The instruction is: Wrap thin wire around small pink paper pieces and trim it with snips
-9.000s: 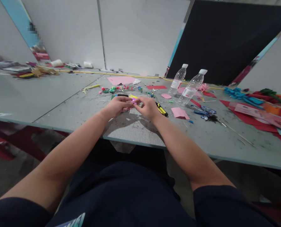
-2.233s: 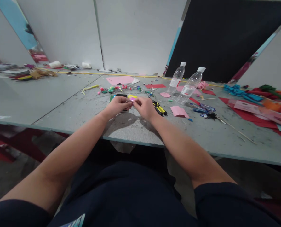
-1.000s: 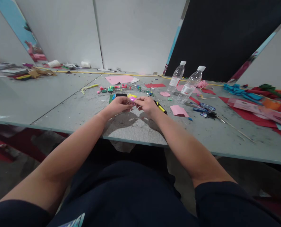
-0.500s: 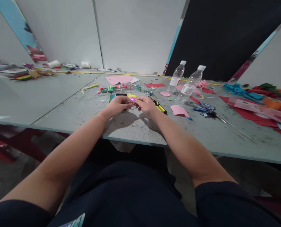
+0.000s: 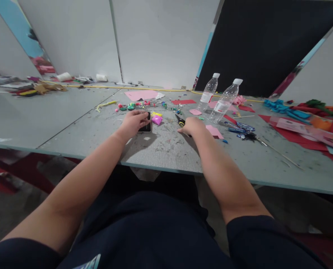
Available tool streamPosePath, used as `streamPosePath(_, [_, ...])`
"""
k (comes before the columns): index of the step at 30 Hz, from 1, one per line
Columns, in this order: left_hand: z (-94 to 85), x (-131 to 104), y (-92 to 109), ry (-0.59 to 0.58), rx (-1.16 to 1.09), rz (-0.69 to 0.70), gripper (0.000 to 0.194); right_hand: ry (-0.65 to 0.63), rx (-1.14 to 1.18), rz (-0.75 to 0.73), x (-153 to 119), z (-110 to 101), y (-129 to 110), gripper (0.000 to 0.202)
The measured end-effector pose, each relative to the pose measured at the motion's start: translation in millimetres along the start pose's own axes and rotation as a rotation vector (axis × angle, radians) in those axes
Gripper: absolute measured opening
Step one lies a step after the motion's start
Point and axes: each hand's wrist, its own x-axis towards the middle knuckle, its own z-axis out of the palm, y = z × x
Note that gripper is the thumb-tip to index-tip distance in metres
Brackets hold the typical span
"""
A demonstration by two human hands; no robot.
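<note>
Pliers (image 5: pixel 180 120) jut forward-left from under the curled right hand (image 5: pixel 193 127), touching it above the table (image 5: pixel 166 151); its grip is hidden. The left hand (image 5: pixel 132 121), fingers half bent, is over the phone (image 5: pixel 146 127); whether it pinches anything, I cannot tell.

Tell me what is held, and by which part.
Right grip is over the pliers, at the handles; a hold cannot be told. Left grip: cannot be told.

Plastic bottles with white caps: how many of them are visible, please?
2. Both stand beyond and to the right of the right hand: the left bottle is slightly farther back, the right bottle slightly nearer. No other such bottle shows.
</note>
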Motion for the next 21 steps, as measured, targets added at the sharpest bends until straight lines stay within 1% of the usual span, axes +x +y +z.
streamPosePath(1, [-1.4, 3, 2, 0.035, -0.074, 0.013, 0.021, -0.024, -0.028, -0.014, 3, 1, 4, 0.045])
streamPosePath(4, [-5.2, 11, 9, 0.097, -0.202, 0.023, 0.026, -0.035, -0.05, -0.046, 10, 3, 10, 0.04])
streamPosePath(6, [-6.3, 13, 13, 0.142, -0.306, -0.014, 0.027, -0.045, -0.046, -0.055, 12, 4, 11, 0.037])
streamPosePath(8, [-6.2, 13, 16, 0.178, -0.39, -0.039, 0.028, -0.021, -0.041, -0.05, 12, 4, 11, 0.035])
streamPosePath(10, [-5.4, 11, 18, 0.19, -0.433, -0.035, 0.029, 0.037, -0.017, -0.02, 11, 3, 10, 0.035])
streamPosePath(12, [-4.3, 9, 17, 0.178, -0.474, -0.023, 0.029, 0.078, 0.034, 0.03, 11, 1, 10, 0.032])
streamPosePath(14, [-3.1, 7, 15, 0.149, -0.511, -0.013, 0.03, 0.052, 0.121, 0.091, 10, -1, 7, 0.026])
streamPosePath(16, [-1.7, 6, 14, 0.121, -0.517, -0.004, 0.031, -0.01, 0.312, 0.164, 8, -2, 2, 0.021])
streamPosePath(17, [-1.0, 6, 13, 0.114, -0.509, 0.001, 0.032, -0.047, 0.46, 0.2, 6, -1, -2, 0.021])
streamPosePath(19, [0.0, 6, 12, 0.107, -0.479, 0.009, 0.032, -0.076, 0.839, 0.269, 1, 0, -11, 0.026])
streamPosePath(20, [0.3, 5, 11, 0.102, -0.459, 0.014, 0.032, -0.086, 1.012, 0.273, -1, 1, -16, 0.028])
streamPosePath(21, [0.4, 5, 10, 0.093, -0.435, 0.013, 0.031, -0.09, 1.15, 0.243, -4, 1, -20, 0.029])
